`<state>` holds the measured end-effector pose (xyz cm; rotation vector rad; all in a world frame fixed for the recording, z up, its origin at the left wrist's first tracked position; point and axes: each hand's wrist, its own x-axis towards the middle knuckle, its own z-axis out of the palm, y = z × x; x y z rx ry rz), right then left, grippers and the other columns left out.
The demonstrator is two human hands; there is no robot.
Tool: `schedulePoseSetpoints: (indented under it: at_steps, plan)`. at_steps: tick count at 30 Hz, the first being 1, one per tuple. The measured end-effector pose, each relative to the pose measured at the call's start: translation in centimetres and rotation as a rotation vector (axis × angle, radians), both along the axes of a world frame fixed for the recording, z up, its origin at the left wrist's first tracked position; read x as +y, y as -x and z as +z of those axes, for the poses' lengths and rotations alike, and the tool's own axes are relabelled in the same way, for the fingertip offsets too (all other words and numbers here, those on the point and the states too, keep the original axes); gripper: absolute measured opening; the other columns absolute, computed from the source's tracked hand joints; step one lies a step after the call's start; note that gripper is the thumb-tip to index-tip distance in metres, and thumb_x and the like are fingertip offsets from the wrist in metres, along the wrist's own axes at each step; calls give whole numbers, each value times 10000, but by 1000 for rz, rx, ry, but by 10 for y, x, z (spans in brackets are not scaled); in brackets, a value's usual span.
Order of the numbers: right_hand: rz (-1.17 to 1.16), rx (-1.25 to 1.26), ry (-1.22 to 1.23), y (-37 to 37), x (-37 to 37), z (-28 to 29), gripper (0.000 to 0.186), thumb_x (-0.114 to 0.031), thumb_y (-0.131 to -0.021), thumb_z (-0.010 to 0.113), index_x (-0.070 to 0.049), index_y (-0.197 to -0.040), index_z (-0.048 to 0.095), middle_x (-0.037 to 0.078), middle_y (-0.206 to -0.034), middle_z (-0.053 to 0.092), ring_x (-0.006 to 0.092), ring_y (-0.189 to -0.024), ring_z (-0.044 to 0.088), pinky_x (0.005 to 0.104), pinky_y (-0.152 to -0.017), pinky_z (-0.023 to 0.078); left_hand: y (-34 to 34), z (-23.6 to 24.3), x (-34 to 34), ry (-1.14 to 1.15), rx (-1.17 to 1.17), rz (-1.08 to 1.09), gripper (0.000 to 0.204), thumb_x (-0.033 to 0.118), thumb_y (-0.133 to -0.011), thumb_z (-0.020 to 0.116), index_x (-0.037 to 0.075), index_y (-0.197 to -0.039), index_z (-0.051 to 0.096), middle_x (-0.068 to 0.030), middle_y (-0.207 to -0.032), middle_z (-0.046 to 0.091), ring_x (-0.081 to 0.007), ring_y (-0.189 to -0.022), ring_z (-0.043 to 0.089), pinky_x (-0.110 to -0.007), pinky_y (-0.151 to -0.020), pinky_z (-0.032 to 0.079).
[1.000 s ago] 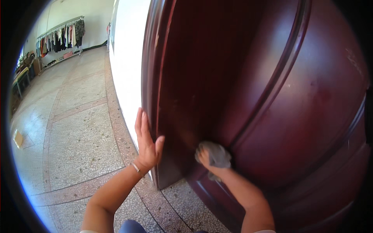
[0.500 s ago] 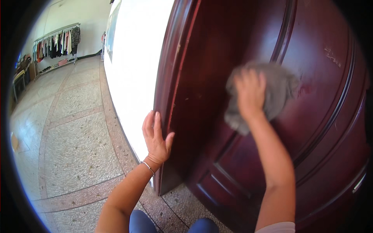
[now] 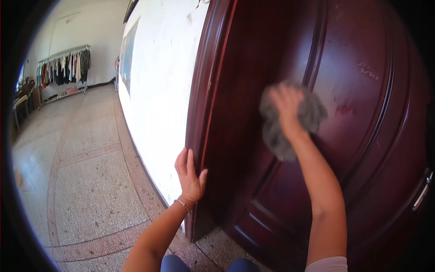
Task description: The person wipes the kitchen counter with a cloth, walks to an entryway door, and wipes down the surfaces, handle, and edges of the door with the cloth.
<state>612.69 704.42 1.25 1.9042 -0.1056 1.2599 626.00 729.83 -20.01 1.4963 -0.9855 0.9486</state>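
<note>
My right hand [image 3: 286, 106], blurred by motion, presses a grey cloth [image 3: 312, 113] against a dark red, glossy panelled door [image 3: 349, 149]. The cloth is bunched and spreads out around the fingers and below the palm. A reddish smudge [image 3: 344, 109] shows on the door just right of the cloth. With its fingers stretched upward, my left hand [image 3: 191, 179] rests on the edge of the dark red door frame [image 3: 208, 86] and holds nothing. A thin bracelet [image 3: 182, 205] circles the left wrist.
A metal handle [image 3: 423, 190] sticks out at the door's far right. Left of the frame runs a white wall [image 3: 158, 90]. Beyond the speckled stone floor [image 3: 95, 190], a rack of hanging clothes [image 3: 65, 70] stands at the back left. My knees [image 3: 174, 264] show at the lower edge.
The cloth has drawn in at its right side, showing more of the reddish smudge. My right hand has shifted slightly left on the door. The whole view has tilted a little; my left hand stays on the frame.
</note>
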Motion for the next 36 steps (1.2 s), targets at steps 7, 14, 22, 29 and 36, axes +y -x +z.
schedulePoseSetpoints:
  at_steps: [7,14,22,29,36]
  plan:
    - [879,-622,-526,-87,57,0,545,-282,-836,561,22,-1260,400,227,-1251,425,370,-1155,411,455,-999,263,5,-4,-2,12,4,-51,604,232,-840,487,-31,-1337,265,-249,-1352,230,-402,-1229,254,-459,-1024,203]
    - [710,-334,-833,-77,113,-311,614,-329,-858,472,-14,-1343,266,291,-1372,230,484,-1243,245,563,-1004,166,1,-1,-5,37,1,-80,551,314,-916,292,-43,-1336,271,-254,-1355,229,-392,-1245,242,-449,-1032,190]
    - [839,-210,-498,-93,98,-89,713,-279,-753,548,-117,-1382,254,212,-1429,200,409,-1302,207,572,-1018,106,-10,-11,-3,32,38,-87,549,297,-910,301,-64,-1323,286,-263,-1352,236,-395,-1245,245,-446,-1032,188]
    - [1090,-530,-427,-104,130,131,569,-282,-812,538,-55,-1308,377,181,-1317,396,334,-1223,357,495,-1015,191,-6,-10,-2,-6,38,-91,604,373,-919,261,-57,-1344,242,-260,-1351,222,-384,-1268,223,-426,-1051,174]
    - [907,-177,-414,-94,158,-99,580,-471,-795,474,-169,-1290,452,202,-1367,343,378,-1216,354,506,-1012,194,-13,-16,-4,49,41,-119,543,258,-883,337,-76,-1310,306,-254,-1350,255,-393,-1242,252,-444,-1035,185]
